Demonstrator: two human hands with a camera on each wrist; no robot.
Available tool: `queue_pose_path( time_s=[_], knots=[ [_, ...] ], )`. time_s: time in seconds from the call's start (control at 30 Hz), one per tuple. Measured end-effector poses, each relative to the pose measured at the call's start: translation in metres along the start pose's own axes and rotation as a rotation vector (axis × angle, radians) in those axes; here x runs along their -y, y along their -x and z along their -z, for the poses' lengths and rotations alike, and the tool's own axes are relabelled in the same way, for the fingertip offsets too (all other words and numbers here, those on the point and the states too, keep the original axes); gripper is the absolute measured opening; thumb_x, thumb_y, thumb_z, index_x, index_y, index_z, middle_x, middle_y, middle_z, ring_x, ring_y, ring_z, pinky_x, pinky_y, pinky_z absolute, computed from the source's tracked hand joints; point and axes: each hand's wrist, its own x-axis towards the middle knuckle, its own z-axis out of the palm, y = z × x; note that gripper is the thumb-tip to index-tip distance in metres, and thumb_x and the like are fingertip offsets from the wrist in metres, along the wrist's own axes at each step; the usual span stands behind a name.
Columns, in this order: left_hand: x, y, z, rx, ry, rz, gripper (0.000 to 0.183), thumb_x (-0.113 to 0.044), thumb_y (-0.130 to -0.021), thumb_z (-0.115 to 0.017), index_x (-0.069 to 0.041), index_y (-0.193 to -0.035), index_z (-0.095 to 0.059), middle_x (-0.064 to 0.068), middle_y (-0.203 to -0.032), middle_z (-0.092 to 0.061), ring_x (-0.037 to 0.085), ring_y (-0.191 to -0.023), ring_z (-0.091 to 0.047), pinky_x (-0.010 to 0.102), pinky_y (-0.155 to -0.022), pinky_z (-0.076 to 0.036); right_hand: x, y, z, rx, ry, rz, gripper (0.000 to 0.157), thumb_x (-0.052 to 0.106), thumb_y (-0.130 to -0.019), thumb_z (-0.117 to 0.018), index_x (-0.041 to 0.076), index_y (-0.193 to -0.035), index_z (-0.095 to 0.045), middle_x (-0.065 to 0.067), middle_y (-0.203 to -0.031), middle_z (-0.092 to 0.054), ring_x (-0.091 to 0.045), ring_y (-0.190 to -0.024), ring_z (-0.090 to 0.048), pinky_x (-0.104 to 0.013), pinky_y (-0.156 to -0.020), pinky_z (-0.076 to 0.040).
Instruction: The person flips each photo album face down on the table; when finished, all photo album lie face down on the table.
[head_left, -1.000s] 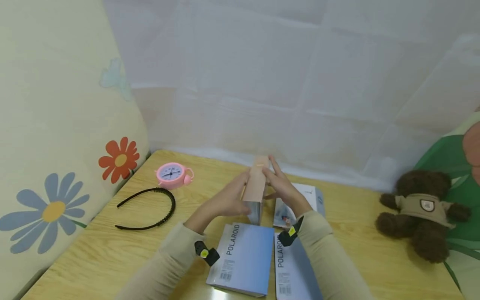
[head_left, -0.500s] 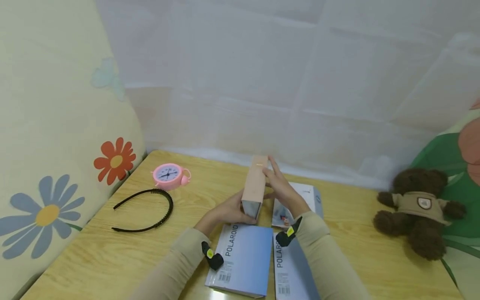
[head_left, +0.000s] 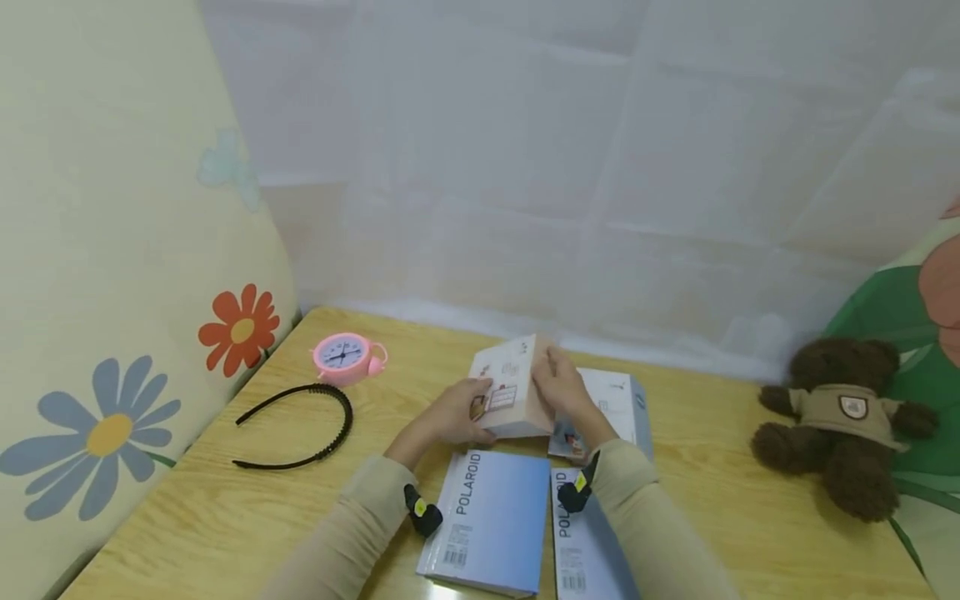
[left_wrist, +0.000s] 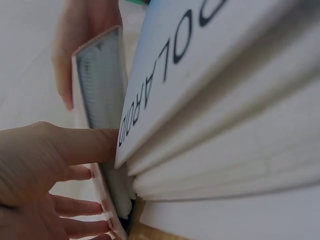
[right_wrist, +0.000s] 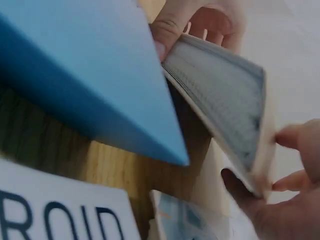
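Both hands hold a thick photo album (head_left: 510,375), its white cover with small drawings tilted to face up and its pale pink spine to the right. My left hand (head_left: 453,412) grips the near left end; in the left wrist view the thumb (left_wrist: 85,144) lies across one side and the fingers reach round the other. My right hand (head_left: 562,382) holds the spine side near the far end. The grey page edges (right_wrist: 220,90) show in the right wrist view. Just nearer lies a blue-and-white POLAROID album (head_left: 502,517), close under the held one.
Another POLAROID album (head_left: 573,542) lies under the right forearm, and a white album (head_left: 618,396) behind it. A pink alarm clock (head_left: 343,357) and a black headband (head_left: 348,417) lie at left. A brown teddy bear (head_left: 843,433) sits at right.
The album has turned from spine-up to leaning, so its white cover now shows. The left hand first slid down to its near end. The right hand turned along with the spine.
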Motion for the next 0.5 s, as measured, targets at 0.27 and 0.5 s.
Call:
queue_pose_path(
  time_s=[0.27,0.5],
  knots=[
    [-0.005,0.005,0.003,-0.001,-0.156,0.052,0.088,-0.013,-0.067,-0.089,-0.001,-0.144,-0.049,0.025,-0.144,-0.045,0.040,-0.127,-0.047,0.053,-0.105,-0.043,-0.001,0.015,-0.011,0.083,0.268,0.029,0.081,0.037,-0.092,-0.066,-0.008,-0.149,-0.032,-0.031,-0.145,-0.043,-0.044,-0.132,-0.045,-0.055,-0.110,-0.036],
    [-0.009,0.005,0.006,0.009,-0.242,0.080,0.083,-0.010,-0.066,-0.088,-0.004,-0.142,-0.053,0.026,-0.145,-0.042,0.043,-0.132,-0.039,0.055,-0.106,-0.041,0.000,0.021,-0.017,0.088,0.415,0.039,0.062,0.040,-0.094,-0.062,-0.001,-0.138,-0.048,-0.019,-0.116,-0.062,-0.031,-0.095,-0.061,-0.048,-0.087,-0.052]
  ],
)
